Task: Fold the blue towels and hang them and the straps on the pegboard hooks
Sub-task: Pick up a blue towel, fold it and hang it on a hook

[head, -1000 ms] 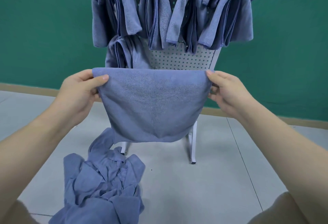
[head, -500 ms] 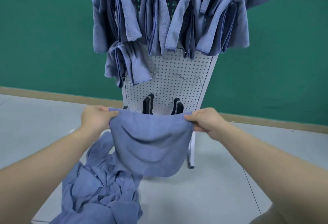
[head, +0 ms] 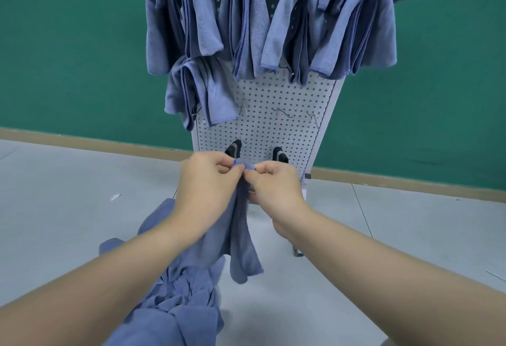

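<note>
Both hands meet just in front of the lower part of the pegboard point(head: 276, 115): the left hand point(head: 208, 181) and the right hand point(head: 273, 184) are brought together, each with thumb and fingers curled and pinching the top corners of one blue towel point(head: 241, 239). That towel is folded lengthwise between them and hangs straight down from the pinch, its lower end free above the floor point(head: 383, 263), below the pegboard's bottom edge as seen from the head camera. A pile of loose towels point(head: 175, 302) lies crumpled on the floor below and left of the pegboard, partly behind the left forearm. On the pegboard's upper half, hung towels point(head: 301, 30) drape in a crowded row over the hooks, and one more folded towel point(head: 202, 91) hangs lower at the board's left edge. Bare hooks point(head: 282, 113) stick out across the middle of the pegboard, to the right of that lower towel. Two black straps point(head: 279, 154) hang side by side near the pegboard's bottom, just behind the joined hands. A green wall point(head: 68, 44) stands behind the pegboard.
</note>
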`<action>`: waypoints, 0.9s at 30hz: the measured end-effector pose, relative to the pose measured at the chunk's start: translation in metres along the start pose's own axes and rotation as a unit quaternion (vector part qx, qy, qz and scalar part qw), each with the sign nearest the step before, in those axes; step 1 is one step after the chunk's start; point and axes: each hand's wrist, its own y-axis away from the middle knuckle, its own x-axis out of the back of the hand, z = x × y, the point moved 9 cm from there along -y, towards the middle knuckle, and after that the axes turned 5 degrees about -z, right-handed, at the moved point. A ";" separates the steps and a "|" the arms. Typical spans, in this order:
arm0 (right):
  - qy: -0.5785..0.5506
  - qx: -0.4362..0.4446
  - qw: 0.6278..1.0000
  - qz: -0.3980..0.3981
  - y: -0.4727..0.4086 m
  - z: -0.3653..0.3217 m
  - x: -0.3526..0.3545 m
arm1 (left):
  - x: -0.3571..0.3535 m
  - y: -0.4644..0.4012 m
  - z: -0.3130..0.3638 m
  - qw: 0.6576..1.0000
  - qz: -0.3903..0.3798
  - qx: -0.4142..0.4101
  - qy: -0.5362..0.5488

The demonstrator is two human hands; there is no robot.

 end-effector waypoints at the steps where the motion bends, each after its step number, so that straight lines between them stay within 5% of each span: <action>1: -0.009 0.001 1.000 -0.002 0.000 -0.002 0.001 | -0.001 0.002 0.002 1.000 -0.004 -0.009 0.013; 10: 0.043 0.080 0.996 -0.011 0.008 -0.042 0.017 | -0.020 0.017 0.016 0.986 -0.122 -0.086 0.069; 16: 0.146 0.161 0.976 -0.021 0.012 -0.078 0.025 | 0.017 -0.004 0.027 0.982 -0.039 -0.176 -0.048; 18: 0.191 0.188 0.962 -0.042 0.018 -0.088 0.023 | 0.017 -0.006 0.032 0.970 -0.064 -0.215 -0.094; 27: 0.249 0.208 0.946 -0.031 0.018 -0.091 0.043 | 0.004 -0.008 0.006 0.967 -0.201 -0.134 -0.076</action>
